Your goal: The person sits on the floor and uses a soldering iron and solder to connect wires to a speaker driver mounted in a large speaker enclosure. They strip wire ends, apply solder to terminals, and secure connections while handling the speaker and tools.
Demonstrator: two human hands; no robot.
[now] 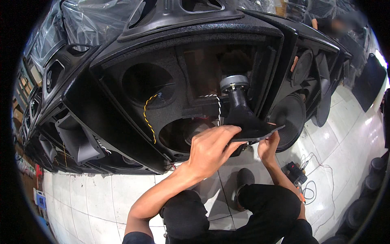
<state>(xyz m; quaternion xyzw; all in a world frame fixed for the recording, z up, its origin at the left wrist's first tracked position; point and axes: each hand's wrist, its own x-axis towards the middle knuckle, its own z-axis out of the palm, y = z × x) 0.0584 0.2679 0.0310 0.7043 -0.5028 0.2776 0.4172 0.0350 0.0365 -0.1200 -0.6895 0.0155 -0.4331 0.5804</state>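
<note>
while the bare left hand point(212, 146) pinches the left edge of a matte black flared horn point(243, 118) between thumb and fingers, the bare right hand point(269, 148) grasps its right corner, neither being clearly nearer. the horn lies just beyond the fingertips, its wide mouth toward them and its long axis running away, leaning slightly left, to a round silver metal driver point(234, 83). farther from the fingers, behind that driver and to its left, is the dark rectangular opening point(199, 71) of a textured black speaker cabinet point(174, 110)
</note>
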